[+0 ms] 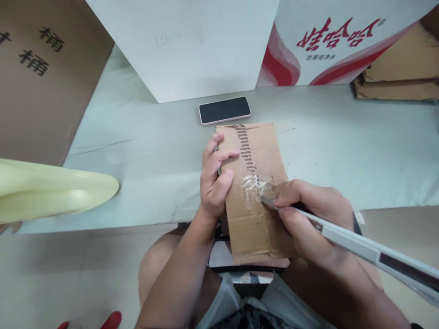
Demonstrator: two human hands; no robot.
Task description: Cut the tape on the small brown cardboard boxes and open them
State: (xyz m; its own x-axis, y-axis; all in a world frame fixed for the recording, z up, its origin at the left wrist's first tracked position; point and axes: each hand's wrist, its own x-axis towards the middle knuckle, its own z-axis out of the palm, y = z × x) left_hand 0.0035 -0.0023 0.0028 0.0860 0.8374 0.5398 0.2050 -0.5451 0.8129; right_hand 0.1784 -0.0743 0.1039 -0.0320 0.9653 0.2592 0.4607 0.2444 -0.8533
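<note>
Cardboard box (pixel 247 224) between both hands (pixel 216 185)

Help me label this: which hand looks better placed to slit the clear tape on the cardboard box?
Right, most likely: the right hand holds the utility knife, its blade at the clear tape. The left hand, with no tool, grips the cardboard box from the left.

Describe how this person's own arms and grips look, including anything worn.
The left forearm and right forearm are bare, without visible sleeves. The left grip and right grip are ungloved human hands, with no rings or markings visible.
</note>
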